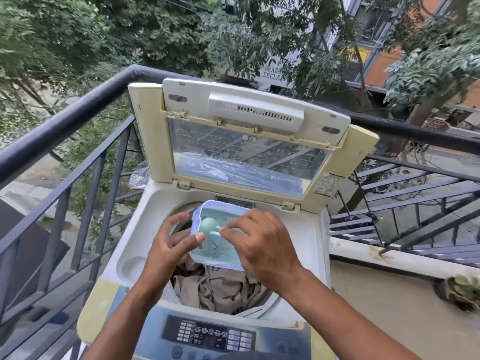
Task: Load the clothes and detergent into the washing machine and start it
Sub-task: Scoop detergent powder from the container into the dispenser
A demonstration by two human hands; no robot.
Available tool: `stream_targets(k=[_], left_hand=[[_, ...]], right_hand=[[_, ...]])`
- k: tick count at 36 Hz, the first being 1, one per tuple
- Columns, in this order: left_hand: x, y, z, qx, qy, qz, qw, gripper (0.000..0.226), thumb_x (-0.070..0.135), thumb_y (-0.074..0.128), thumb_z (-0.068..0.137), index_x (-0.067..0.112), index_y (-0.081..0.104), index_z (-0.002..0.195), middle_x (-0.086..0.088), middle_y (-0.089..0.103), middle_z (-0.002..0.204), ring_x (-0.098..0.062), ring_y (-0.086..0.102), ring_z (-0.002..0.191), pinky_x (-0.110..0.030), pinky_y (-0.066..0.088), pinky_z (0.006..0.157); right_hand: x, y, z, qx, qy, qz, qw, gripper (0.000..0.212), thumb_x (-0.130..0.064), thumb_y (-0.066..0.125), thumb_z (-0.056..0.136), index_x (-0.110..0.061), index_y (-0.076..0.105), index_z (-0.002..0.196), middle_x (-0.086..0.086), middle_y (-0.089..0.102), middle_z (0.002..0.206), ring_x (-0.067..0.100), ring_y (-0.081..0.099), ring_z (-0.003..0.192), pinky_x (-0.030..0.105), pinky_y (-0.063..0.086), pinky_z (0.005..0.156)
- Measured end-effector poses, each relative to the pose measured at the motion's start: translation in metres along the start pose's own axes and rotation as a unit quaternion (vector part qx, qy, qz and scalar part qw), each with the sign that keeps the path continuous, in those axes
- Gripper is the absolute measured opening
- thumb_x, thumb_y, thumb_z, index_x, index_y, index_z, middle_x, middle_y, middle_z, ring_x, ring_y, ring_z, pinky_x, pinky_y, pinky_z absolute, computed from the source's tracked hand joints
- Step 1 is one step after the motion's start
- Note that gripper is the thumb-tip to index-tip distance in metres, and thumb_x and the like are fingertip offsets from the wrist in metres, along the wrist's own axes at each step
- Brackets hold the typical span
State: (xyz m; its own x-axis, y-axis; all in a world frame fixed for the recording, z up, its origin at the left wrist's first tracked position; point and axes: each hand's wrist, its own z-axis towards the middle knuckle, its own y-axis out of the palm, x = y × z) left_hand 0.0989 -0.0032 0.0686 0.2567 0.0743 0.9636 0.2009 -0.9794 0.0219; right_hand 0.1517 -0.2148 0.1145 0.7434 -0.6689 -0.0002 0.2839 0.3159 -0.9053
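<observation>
Outdoors, one black railing [78, 110] runs along the left of a single top-loading washing machine [135, 229] whose one lid [246, 141] stands open. One left hand [168, 245] cups the near-left corner of one clear plastic tub [220, 253] of green detergent powder, thumb on the rim, fingers spread underneath. One pale green scoop [209, 226] sits in the tub; one right hand [262, 242] pinches its handle with curled fingertips. Beneath the tub, beige clothes [215, 287] fill the drum. One control panel [210, 336] lies nearest the camera.
</observation>
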Motion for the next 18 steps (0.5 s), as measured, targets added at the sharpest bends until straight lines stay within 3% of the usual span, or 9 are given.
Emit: stream_targets(k=[4, 7, 12, 18], left_hand=[[0.001, 0.001, 0.000, -0.006, -0.003, 0.013, 1.000, 0.084, 0.060, 0.081, 0.058, 0.035, 0.055, 0.134, 0.006, 0.081, 0.108, -0.013, 0.078, 0.095, -0.020, 0.059, 0.063], [0.003, 0.000, 0.001, -0.007, -0.001, 0.034, 0.999, 0.085, 0.065, 0.080, 0.057, 0.035, 0.056, 0.132, 0.009, 0.081, 0.105, -0.011, 0.078, 0.093, -0.024, 0.059, 0.066], [0.006, -0.003, 0.005, 0.002, -0.005, 0.077, 0.997, 0.080, 0.072, 0.079, 0.057, 0.038, 0.055, 0.126, 0.011, 0.082, 0.099, -0.009, 0.078, 0.091, -0.040, 0.058, 0.079], [0.004, -0.006, 0.006, 0.019, -0.006, 0.101, 0.995, 0.071, 0.074, 0.081, 0.057, 0.045, 0.056, 0.117, 0.008, 0.082, 0.099, -0.008, 0.077, 0.091, -0.049, 0.059, 0.089]], right_hand=[[-0.002, 0.004, 0.008, -0.016, -0.042, -0.033, 0.998, 0.024, -0.010, 0.056, 0.097, -0.020, 0.074, 0.109, 0.000, 0.073, 0.102, 0.028, 0.062, 0.089, 0.036, 0.040, 0.065], [0.001, 0.003, 0.009, -0.030, -0.017, -0.070, 0.997, 0.025, -0.007, 0.057, 0.094, -0.019, 0.075, 0.107, 0.000, 0.074, 0.097, 0.028, 0.063, 0.087, 0.037, 0.041, 0.066], [0.005, -0.001, -0.001, -0.085, 0.033, -0.122, 0.988, 0.026, 0.000, 0.057, 0.082, -0.020, 0.073, 0.089, -0.001, 0.065, 0.078, 0.027, 0.055, 0.079, 0.037, 0.038, 0.065], [0.004, -0.007, -0.008, -0.154, 0.059, -0.099, 0.981, 0.020, 0.000, 0.064, 0.053, -0.018, 0.060, 0.060, 0.001, 0.051, 0.059, 0.027, 0.050, 0.069, 0.035, 0.034, 0.056]])
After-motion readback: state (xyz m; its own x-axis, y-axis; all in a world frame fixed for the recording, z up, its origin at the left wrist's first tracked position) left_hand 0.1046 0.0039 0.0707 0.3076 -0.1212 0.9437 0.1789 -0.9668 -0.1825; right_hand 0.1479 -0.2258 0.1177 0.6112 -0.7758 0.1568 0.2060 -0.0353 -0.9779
